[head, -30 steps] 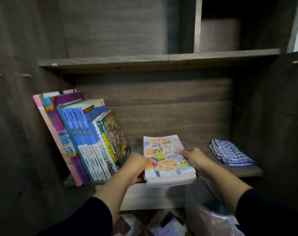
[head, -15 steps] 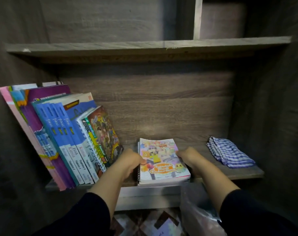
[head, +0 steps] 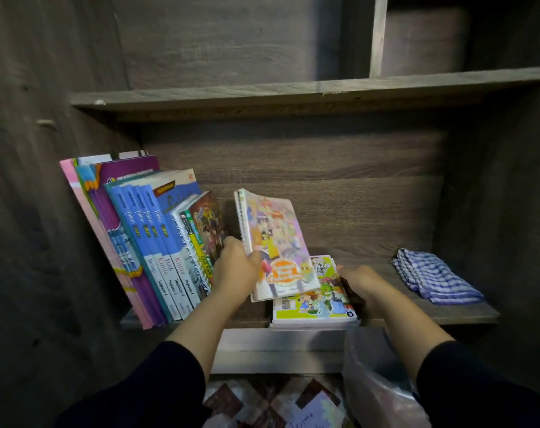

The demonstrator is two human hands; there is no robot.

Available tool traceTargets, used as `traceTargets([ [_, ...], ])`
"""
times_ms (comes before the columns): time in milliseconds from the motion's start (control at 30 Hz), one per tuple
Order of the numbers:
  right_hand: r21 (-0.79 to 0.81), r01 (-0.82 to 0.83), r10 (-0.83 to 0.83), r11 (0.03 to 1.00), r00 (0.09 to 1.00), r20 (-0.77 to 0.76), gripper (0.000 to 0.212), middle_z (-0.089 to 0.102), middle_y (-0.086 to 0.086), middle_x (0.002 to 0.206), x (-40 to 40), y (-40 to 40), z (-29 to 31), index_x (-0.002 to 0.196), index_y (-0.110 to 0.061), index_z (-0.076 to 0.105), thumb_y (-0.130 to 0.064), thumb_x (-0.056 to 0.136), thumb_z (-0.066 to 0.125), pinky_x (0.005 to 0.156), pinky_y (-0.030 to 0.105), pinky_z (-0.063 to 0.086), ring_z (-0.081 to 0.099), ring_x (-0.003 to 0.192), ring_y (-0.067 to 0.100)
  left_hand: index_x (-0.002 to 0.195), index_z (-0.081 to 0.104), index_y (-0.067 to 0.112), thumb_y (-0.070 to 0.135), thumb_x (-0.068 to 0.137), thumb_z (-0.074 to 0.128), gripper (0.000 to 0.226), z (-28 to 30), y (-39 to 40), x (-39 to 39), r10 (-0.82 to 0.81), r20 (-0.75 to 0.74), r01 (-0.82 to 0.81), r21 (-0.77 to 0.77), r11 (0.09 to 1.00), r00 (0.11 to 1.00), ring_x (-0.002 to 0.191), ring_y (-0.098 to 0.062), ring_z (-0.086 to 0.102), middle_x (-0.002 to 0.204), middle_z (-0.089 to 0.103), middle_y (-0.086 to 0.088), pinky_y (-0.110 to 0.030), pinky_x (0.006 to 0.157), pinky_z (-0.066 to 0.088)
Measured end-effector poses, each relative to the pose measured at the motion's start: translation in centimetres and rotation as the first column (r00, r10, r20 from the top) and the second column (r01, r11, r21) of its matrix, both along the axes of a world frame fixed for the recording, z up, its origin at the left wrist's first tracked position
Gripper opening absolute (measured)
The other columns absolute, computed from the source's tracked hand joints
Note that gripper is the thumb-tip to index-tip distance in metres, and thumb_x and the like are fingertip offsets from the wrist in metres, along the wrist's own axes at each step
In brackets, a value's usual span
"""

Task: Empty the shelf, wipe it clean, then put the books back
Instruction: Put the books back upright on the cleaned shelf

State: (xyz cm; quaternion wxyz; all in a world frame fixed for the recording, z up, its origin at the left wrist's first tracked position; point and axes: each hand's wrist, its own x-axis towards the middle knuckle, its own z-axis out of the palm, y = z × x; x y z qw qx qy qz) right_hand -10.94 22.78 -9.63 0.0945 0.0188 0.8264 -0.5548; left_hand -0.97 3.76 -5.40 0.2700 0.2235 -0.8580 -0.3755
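On the wooden shelf (head: 448, 312) a row of books (head: 151, 242) leans to the left against the side wall. My left hand (head: 236, 268) grips a colourful spiral-bound comic (head: 275, 242) and holds it tilted up, almost upright, just right of the row. Beneath it a small stack of books lies flat, topped by a green-covered comic (head: 321, 301). My right hand (head: 360, 282) rests on the right edge of that stack, fingers curled against it.
A folded blue checked cloth (head: 432, 276) lies at the shelf's right end. Another shelf board (head: 293, 91) runs above. A clear plastic bag (head: 377, 381) and a patterned floor show below the shelf edge.
The stack was slid onto the shelf lying flat. My left hand has since lifted the top comic off it and tipped it upright toward the leaning row; the green comic underneath is now uncovered.
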Motion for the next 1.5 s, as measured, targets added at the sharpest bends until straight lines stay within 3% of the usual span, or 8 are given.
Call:
traceTargets([
  [133,-0.004,-0.032,0.032,0.999,0.999,0.018,0.039,0.039,0.006,0.055,0.4,0.1,0.1,0.06,-0.011,0.043,-0.029,0.094,0.052,0.055,0.026,0.029,0.033,0.048,0.017,0.115,0.035,0.0,0.026,0.095,0.052,0.037,-0.4,-0.4,0.6,0.164,-0.126,-0.168,-0.025,0.985,0.978,0.091,-0.044,0.064,0.105,0.064,-0.026,-0.04,0.073,0.051],
  [367,0.087,-0.066,0.066,0.994,0.998,0.01,0.032,0.046,0.005,0.062,1.0,0.5,0.8,0.068,-0.009,0.046,-0.024,0.096,0.051,0.046,0.024,0.029,0.042,0.052,0.015,0.112,0.043,-0.002,0.019,0.095,0.055,0.03,-2.5,-1.4,0.3,0.272,-0.047,-0.274,-0.023,0.962,0.961,0.097,-0.042,0.063,0.107,0.064,-0.026,-0.045,0.076,0.051],
  [500,0.052,-0.069,0.068,0.996,0.997,0.021,0.023,0.053,0.012,0.072,1.1,0.3,0.8,0.08,-0.003,0.054,-0.023,0.093,0.054,0.055,0.026,0.035,0.051,0.064,0.023,0.107,0.047,-0.001,0.022,0.095,0.055,0.027,-3.4,-1.3,0.2,0.241,-0.014,-0.241,-0.103,0.965,0.97,0.093,-0.04,0.065,0.104,0.066,-0.024,-0.044,0.072,0.052],
  [867,0.115,-0.055,0.054,0.992,0.998,0.013,0.034,0.046,0.007,0.061,1.4,0.0,1.0,0.064,-0.009,0.044,-0.021,0.093,0.057,0.047,0.026,0.03,0.043,0.052,0.018,0.09,0.07,0.009,0.034,0.095,0.05,0.032,-2.9,-3.3,0.9,0.298,0.253,-0.18,-0.402,0.898,0.92,0.075,-0.028,0.06,0.08,0.064,-0.008,-0.027,0.061,0.042],
  [1033,0.073,-0.045,0.044,0.996,0.999,0.019,0.034,0.047,0.009,0.059,1.1,-0.2,0.8,0.061,-0.008,0.044,-0.014,0.091,0.059,0.051,0.025,0.036,0.046,0.051,0.021,0.096,0.068,0.012,0.034,0.098,0.043,0.034,-3.0,-3.1,0.8,0.285,0.266,-0.114,-0.515,0.85,0.921,0.089,-0.03,0.066,0.095,0.07,-0.009,-0.029,0.064,0.042],
  [1167,0.052,-0.036,0.034,0.998,0.999,0.031,0.033,0.05,0.008,0.052,0.7,-0.2,0.5,0.06,-0.007,0.045,-0.01,0.089,0.061,0.051,0.025,0.039,0.049,0.05,0.021,0.12,0.054,0.013,0.016,0.096,0.042,0.027,-2.9,-2.7,0.4,0.141,0.255,0.109,-0.762,0.638,0.957,0.093,-0.033,0.066,0.114,0.062,-0.01,-0.036,0.066,0.049],
  [1333,0.153,-0.027,0.031,0.988,0.999,-0.022,0.039,0.031,-0.006,0.019,0.7,-0.3,0.7,0.055,-0.01,0.039,-0.009,0.088,0.06,0.03,0.015,0.02,0.031,0.041,0.016,0.137,0.047,0.022,0.001,0.09,0.043,0.052,-3.2,-2.2,-1.1,0.129,0.501,0.39,-0.789,0.475,0.856,0.118,-0.033,0.056,0.16,0.012,-0.002,-0.037,0.075,0.05],
  [1500,0.166,-0.039,0.046,0.985,0.998,-0.038,0.038,0.044,0.001,0.035,0.7,-0.2,0.6,0.057,-0.009,0.041,-0.011,0.088,0.062,0.032,0.018,0.027,0.037,0.042,0.015,0.131,0.056,0.01,0.003,0.095,0.037,0.041,-4.4,-1.4,-1.4,0.306,0.551,0.439,-0.821,0.365,0.776,0.112,-0.027,0.061,0.153,0.033,-0.013,-0.03,0.079,0.047],
])
